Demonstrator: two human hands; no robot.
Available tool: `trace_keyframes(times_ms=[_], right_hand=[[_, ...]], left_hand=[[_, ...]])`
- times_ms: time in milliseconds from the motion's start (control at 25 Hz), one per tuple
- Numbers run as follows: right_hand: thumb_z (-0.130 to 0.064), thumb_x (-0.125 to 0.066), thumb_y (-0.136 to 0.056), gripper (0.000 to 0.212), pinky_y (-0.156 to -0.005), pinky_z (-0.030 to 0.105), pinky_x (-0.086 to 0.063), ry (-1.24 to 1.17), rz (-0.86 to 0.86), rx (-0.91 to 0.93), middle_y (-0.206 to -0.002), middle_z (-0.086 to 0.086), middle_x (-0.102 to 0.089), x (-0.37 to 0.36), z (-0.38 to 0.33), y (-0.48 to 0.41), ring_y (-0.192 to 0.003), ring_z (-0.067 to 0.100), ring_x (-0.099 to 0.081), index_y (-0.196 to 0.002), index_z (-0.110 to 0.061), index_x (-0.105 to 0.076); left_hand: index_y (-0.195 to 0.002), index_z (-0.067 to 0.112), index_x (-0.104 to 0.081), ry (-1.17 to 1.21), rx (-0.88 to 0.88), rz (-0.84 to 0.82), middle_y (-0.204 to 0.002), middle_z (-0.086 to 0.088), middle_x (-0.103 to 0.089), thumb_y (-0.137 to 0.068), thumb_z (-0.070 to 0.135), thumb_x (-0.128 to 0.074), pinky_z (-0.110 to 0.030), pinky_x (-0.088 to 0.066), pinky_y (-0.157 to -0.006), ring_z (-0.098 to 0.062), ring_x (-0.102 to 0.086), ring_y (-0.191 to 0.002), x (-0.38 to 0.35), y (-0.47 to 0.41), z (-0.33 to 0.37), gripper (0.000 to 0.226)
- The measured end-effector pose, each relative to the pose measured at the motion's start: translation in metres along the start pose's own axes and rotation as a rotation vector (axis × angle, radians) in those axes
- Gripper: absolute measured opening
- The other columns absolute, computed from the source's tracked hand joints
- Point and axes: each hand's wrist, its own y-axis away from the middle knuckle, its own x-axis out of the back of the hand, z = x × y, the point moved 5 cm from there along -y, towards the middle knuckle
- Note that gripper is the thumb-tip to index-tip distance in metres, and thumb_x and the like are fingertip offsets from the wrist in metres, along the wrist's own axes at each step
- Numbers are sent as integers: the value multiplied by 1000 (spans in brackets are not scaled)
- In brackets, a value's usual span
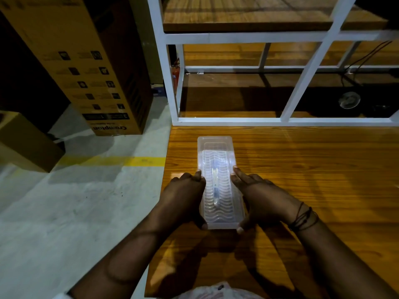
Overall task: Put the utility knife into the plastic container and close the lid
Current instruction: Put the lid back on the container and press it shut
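Observation:
A clear rectangular plastic container [216, 152] lies lengthwise on the wooden table [313, 180], near its left edge. Its wavy-ribbed lid covers it. Through the lid I see the utility knife [216, 186], a pale slim shape lying along the container's length. My left hand [185, 195] presses against the container's left side, thumb at the near corner. My right hand [259, 197] holds the right side, fingers along the rim and thumb at the near right corner. Both hands grip the container's near half.
A white metal shelf frame [172, 83] with wooden boards stands at the table's far edge. Left of the table is a concrete floor with a yellow line [133, 161], tall cardboard boxes [86, 67] and a red fire extinguisher [176, 74]. Cables hang at the far right.

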Motion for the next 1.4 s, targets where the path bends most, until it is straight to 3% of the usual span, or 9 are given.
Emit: trace_keyframes(times_ms=[80, 200, 360, 520, 680, 880, 1000, 1200, 1400], right_hand=[[-67, -84, -47, 143, -119, 44, -25, -19, 5, -5, -166, -10, 15, 1, 2, -2, -152, 25, -8, -157, -25, -3], [-61, -84, -55, 127, -120, 45, -27, -42, 9, -23, -167, -12, 6, 7, 4, -7, -152, 28, -10, -156, -30, -13], [-53, -86, -60, 108, -115, 40, -35, -56, 64, -13, -164, -9, -11, 17, 5, -16, -148, 25, -24, -150, -30, -31], [-43, -89, -62, 93, -93, 34, -51, -128, 96, -11, -156, -9, -22, 23, 6, -22, -126, 22, -52, -141, -26, -43], [-43, -88, -62, 96, -93, 36, -52, -187, 91, -39, -158, -13, -16, 15, 10, -23, -116, 18, -60, -143, -27, -40], [-35, -86, -69, 94, -83, 16, -41, -311, 76, -52, -163, -14, -6, 4, 11, -19, -107, 8, -57, -149, -26, -37], [-32, -86, -70, 90, -81, 15, -40, -367, 89, -33, -163, -11, -8, 4, 12, -18, -98, 4, -54, -148, -23, -41], [-28, -87, -69, 90, -82, 18, -42, -389, 91, -37, -163, -9, -10, 2, 14, -23, -115, 21, -61, -147, -19, -43], [-23, -87, -70, 89, -79, 16, -41, -402, 94, -55, -163, -10, -10, 3, 12, -21, -104, 15, -60, -147, -20, -42]], left_hand=[[-147, 11, -43, 4, -13, 35, -158, -9, -41, -55, 58, -90, -46, -47, -105, -30, -45, -138, -1, 4, 2, 114], [-145, 15, -47, 32, -25, 86, -154, -6, -47, -55, 62, -87, -43, -49, -103, -27, -48, -135, -1, 6, -2, 109], [-151, 15, -40, 53, -30, 104, -163, -6, -34, -60, 61, -86, -42, -43, -110, -27, -39, -144, 0, 8, -3, 112], [-155, 15, -32, 53, -14, 92, -168, -7, -18, -62, 56, -87, -45, -35, -116, -29, -26, -151, 0, 7, -2, 115], [-155, 15, -31, 87, -15, 117, -169, -6, -18, -63, 51, -89, -45, -35, -116, -29, -26, -151, 0, 5, 0, 114], [-152, 24, -36, 198, -38, 148, -162, 1, -34, -60, 47, -92, -38, -41, -111, -24, -39, -143, -1, 6, -2, 110], [-152, 24, -39, 237, -36, 158, -164, 3, -31, -62, 48, -90, -36, -40, -112, -22, -37, -146, -1, 5, -7, 106], [-152, 23, -41, 240, -53, 189, -167, 2, -24, -69, 44, -87, -37, -39, -115, -22, -32, -149, 2, 5, -11, 97], [-152, 21, -40, 231, -31, 192, -168, 2, -23, -70, 41, -88, -40, -40, -116, -23, -33, -149, 1, 8, -10, 97]])
